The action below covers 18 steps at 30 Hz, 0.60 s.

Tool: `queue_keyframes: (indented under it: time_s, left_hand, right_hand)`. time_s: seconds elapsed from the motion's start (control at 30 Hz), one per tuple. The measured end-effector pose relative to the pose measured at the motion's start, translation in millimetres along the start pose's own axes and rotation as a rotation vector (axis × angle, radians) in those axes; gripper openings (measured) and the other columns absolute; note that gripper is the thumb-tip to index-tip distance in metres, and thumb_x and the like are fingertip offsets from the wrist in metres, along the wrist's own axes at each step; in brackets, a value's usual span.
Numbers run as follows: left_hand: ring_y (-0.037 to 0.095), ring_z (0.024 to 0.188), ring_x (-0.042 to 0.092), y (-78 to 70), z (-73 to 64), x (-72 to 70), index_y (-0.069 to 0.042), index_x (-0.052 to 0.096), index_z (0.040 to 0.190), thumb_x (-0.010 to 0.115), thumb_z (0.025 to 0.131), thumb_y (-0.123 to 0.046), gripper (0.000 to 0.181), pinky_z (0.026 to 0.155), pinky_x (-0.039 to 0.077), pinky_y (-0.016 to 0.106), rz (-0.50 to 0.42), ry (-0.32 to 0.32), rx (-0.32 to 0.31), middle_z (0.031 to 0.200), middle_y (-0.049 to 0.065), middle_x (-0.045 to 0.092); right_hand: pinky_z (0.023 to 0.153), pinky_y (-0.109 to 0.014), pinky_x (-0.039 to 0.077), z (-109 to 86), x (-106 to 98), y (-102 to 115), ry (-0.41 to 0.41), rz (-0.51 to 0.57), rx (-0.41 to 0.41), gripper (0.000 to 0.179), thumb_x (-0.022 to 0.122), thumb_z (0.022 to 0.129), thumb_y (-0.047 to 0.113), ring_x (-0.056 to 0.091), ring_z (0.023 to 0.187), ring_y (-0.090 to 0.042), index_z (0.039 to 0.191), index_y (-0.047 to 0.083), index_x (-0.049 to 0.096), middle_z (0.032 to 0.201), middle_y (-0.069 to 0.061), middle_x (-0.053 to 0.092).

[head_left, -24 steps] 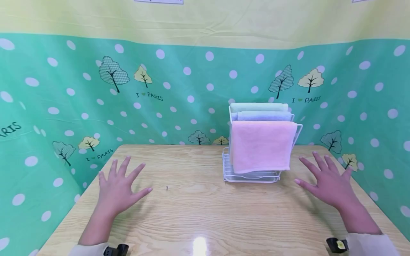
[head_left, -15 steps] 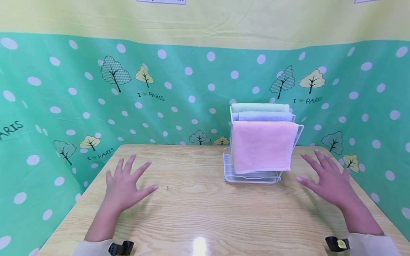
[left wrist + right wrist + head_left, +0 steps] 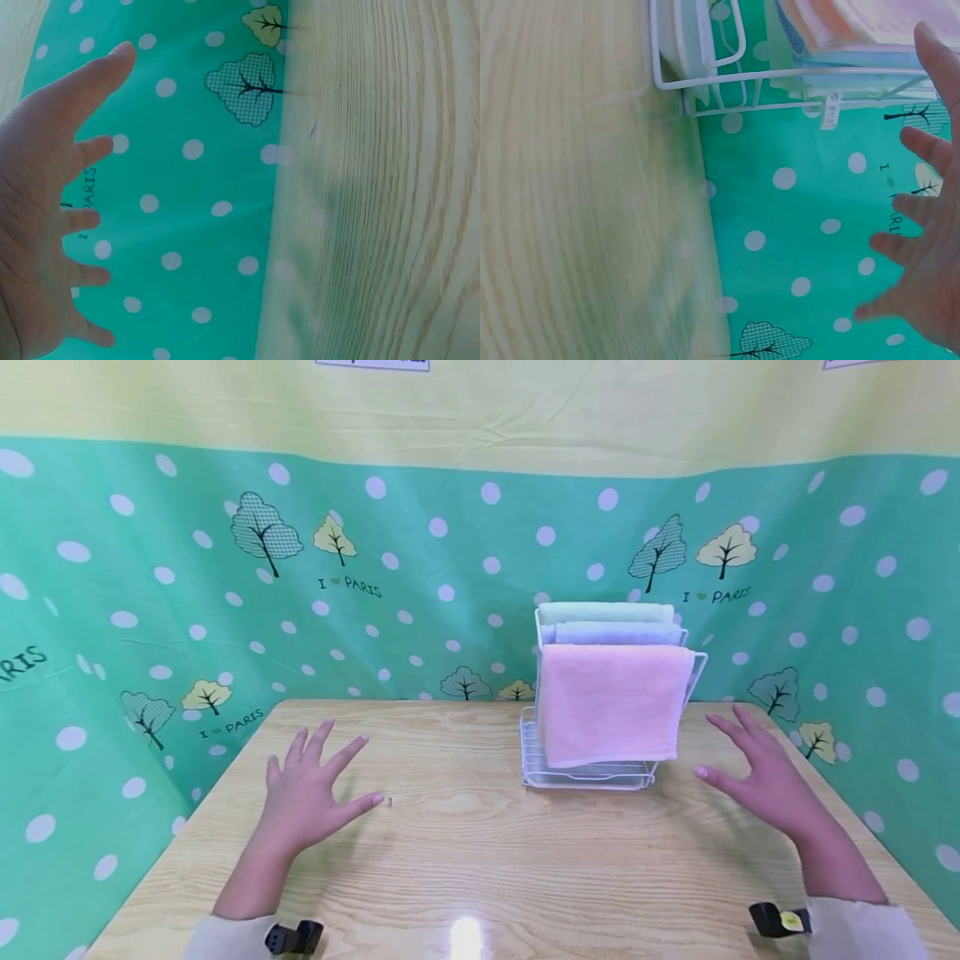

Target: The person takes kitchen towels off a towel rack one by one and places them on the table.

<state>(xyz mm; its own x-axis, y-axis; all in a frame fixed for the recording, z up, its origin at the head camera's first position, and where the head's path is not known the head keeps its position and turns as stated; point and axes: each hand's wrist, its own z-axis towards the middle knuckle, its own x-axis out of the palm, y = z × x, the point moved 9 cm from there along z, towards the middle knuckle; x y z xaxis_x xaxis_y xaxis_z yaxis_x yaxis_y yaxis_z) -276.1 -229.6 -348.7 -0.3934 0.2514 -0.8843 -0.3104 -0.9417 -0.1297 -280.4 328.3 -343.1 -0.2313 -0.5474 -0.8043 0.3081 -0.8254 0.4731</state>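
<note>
My left hand (image 3: 306, 802) hovers over the left part of the table, fingers spread, holding nothing. To the right of the rack my right hand (image 3: 772, 785) is held with fingers extended and nothing in it. A white wire rack (image 3: 532, 752) stands between the hands, nearer the right one. Over its front bar hangs a pink towel (image 3: 615, 706). Behind that hang a blue towel (image 3: 622, 632) and a pale green towel (image 3: 607, 612). In the right wrist view a small white tag (image 3: 830, 111) dangles by the rack's side.
The wooden table (image 3: 465, 860) carries a tiny dark mark (image 3: 390, 802) near my left thumb. A green and cream curtain (image 3: 420, 552) with dots and trees closes off the back and both sides.
My left hand has moved to the right and slightly inward. The right hand has turned a little, its fingers closer together in the head view. The rack and towels have stayed put.
</note>
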Motion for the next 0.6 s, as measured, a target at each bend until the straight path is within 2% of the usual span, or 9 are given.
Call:
queue_keyframes:
  time_s: [0.13, 0.3, 0.37, 0.4, 0.43, 0.5, 0.53, 0.6]
  left_hand:
    - [0.055, 0.135, 0.023, -4.4, 1.7, 1.0, -0.029, 0.047, 0.145, 0.071, 0.073, -0.068, 0.085, 0.091, 0.017, 0.085, -0.022, 0.002, 0.006, 0.153, 0.021, 0.027]
    - [0.053, 0.136, 0.023, -9.9, 5.5, 3.7, -0.029, 0.047, 0.145, 0.071, 0.074, -0.067, 0.084, 0.093, 0.019, 0.083, -0.057, 0.009, 0.013, 0.153, 0.020, 0.027]
    - [0.053, 0.136, 0.023, -12.2, 7.2, 3.6, -0.028, 0.047, 0.145, 0.071, 0.074, -0.066, 0.083, 0.093, 0.019, 0.082, -0.067, 0.006, 0.019, 0.153, 0.020, 0.027]
    - [0.053, 0.136, 0.024, -13.5, 8.0, 3.3, -0.028, 0.048, 0.144, 0.071, 0.074, -0.065, 0.083, 0.093, 0.019, 0.082, -0.072, 0.003, 0.023, 0.153, 0.020, 0.027]
    - [0.053, 0.136, 0.024, -15.1, 8.8, 2.5, -0.027, 0.048, 0.144, 0.072, 0.074, -0.064, 0.083, 0.093, 0.020, 0.082, -0.077, -0.004, 0.030, 0.153, 0.020, 0.028]
    - [0.052, 0.135, 0.025, -17.9, 10.4, 1.1, -0.027, 0.049, 0.144, 0.074, 0.073, -0.063, 0.083, 0.093, 0.021, 0.082, -0.089, -0.016, 0.042, 0.152, 0.021, 0.029]
    - [0.052, 0.135, 0.025, -19.1, 11.3, 0.9, -0.026, 0.049, 0.143, 0.074, 0.073, -0.062, 0.083, 0.093, 0.021, 0.081, -0.098, -0.019, 0.046, 0.152, 0.021, 0.029]
    - [0.050, 0.135, 0.026, -21.8, 13.6, 0.4, -0.026, 0.049, 0.143, 0.075, 0.073, -0.061, 0.083, 0.093, 0.023, 0.080, -0.119, -0.026, 0.056, 0.152, 0.021, 0.030]
  right_hand:
    - [0.088, -0.084, 0.020, 2.2, -2, 1, -0.005, 0.093, 0.004, 0.090, 0.078, 0.084, 0.027, 0.006, 0.139, -0.057, 0.155, 0.013, 0.025, 0.161, -0.020, 0.001]
    - [0.098, -0.075, 0.021, 1.9, -5, 5, -0.033, 0.213, -0.019, 0.092, 0.079, 0.083, 0.017, 0.006, 0.143, -0.050, 0.156, 0.015, 0.024, 0.162, -0.017, 0.004]
    - [0.111, -0.053, 0.028, 1.5, -6, 5, -0.042, 0.248, -0.021, 0.091, 0.079, 0.083, 0.014, 0.011, 0.142, -0.049, 0.156, 0.017, 0.023, 0.162, -0.016, 0.006]
    - [0.112, -0.040, 0.032, 1.3, -7, 5, -0.047, 0.257, -0.018, 0.091, 0.078, 0.084, 0.013, 0.013, 0.142, -0.049, 0.156, 0.018, 0.023, 0.162, -0.015, 0.007]
    - [0.109, -0.026, 0.035, 1.4, -8, 6, -0.053, 0.266, -0.016, 0.091, 0.078, 0.084, 0.013, 0.017, 0.141, -0.049, 0.156, 0.019, 0.023, 0.161, -0.015, 0.010]
    - [0.094, -0.006, 0.036, 2.2, -10, 6, -0.064, 0.276, -0.005, 0.091, 0.078, 0.084, 0.013, 0.024, 0.138, -0.049, 0.156, 0.023, 0.023, 0.161, -0.013, 0.015]
    - [0.087, 0.000, 0.033, 2.7, -11, 6, -0.068, 0.280, 0.001, 0.091, 0.078, 0.085, 0.013, 0.026, 0.137, -0.048, 0.156, 0.025, 0.023, 0.161, -0.012, 0.017]
    - [0.085, 0.000, 0.036, 3.9, -12, 7, -0.072, 0.289, 0.012, 0.091, 0.077, 0.085, 0.013, 0.029, 0.138, -0.044, 0.156, 0.027, 0.022, 0.160, -0.008, 0.021]
